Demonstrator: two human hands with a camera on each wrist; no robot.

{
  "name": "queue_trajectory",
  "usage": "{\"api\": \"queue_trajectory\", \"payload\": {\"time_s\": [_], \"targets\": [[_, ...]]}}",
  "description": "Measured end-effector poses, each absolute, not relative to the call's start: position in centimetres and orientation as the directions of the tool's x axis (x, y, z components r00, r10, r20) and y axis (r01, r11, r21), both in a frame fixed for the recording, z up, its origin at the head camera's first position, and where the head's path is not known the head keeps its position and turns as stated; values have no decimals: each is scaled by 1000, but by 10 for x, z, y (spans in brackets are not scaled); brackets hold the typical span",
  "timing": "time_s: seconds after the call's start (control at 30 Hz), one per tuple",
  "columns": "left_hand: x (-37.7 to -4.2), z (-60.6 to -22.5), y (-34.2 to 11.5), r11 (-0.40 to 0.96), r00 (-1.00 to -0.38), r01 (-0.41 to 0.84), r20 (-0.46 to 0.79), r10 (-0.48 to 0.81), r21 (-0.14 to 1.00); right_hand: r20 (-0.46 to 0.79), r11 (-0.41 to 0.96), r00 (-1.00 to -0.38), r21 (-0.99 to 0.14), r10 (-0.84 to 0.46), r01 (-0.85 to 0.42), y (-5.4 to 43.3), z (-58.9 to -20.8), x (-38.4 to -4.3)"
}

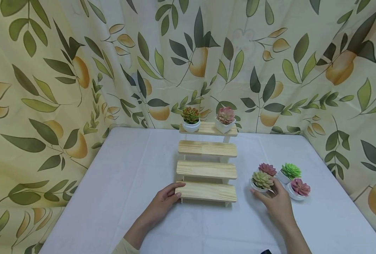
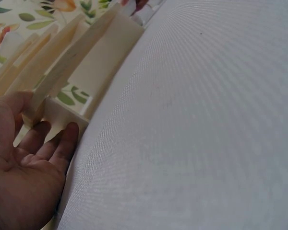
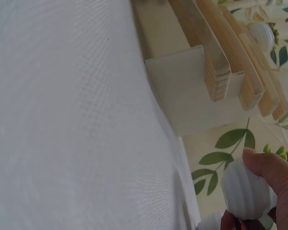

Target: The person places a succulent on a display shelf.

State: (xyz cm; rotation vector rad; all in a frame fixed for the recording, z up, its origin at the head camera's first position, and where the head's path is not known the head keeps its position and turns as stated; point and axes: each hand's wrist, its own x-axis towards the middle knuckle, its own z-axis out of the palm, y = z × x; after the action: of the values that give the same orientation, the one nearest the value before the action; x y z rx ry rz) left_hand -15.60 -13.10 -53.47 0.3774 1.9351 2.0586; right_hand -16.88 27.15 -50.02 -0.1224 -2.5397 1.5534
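Note:
A four-step wooden display stand (image 1: 206, 170) stands mid-table. My left hand (image 1: 161, 204) grips the left end of its lowest step. In the left wrist view, the fingers (image 2: 65, 146) curl by the end of that step. To the right of the stand, my right hand (image 1: 278, 208) holds a pale green potted succulent (image 1: 262, 180) by its white pot. The ribbed pot (image 3: 245, 191) shows between thumb and fingers in the right wrist view. Close by are a dark red succulent (image 1: 267, 169), a bright green succulent (image 1: 291, 170) and a pink succulent (image 1: 299, 187).
On the top step sit an orange-green succulent (image 1: 190, 119) in a round pot and a pink succulent (image 1: 225, 119) in an angular pot. A white cloth (image 1: 137, 169) covers the table. Leaf-patterned curtain (image 1: 111, 70) hangs behind and at both sides. A small black object (image 1: 266, 252) shows at the bottom edge.

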Motion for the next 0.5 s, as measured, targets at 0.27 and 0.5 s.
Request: {"api": "queue_trajectory", "payload": {"time_s": [0.27,0.5], "targets": [[-155,-535,-131,-57,-923,-35,-10,384,998,115,435,-979,-900,166,-32,270,-499,-168],[-155,-535,-130,-58,-924,-37,-12,381,998,108,420,-976,-907,189,-19,269,-494,-168]]}}
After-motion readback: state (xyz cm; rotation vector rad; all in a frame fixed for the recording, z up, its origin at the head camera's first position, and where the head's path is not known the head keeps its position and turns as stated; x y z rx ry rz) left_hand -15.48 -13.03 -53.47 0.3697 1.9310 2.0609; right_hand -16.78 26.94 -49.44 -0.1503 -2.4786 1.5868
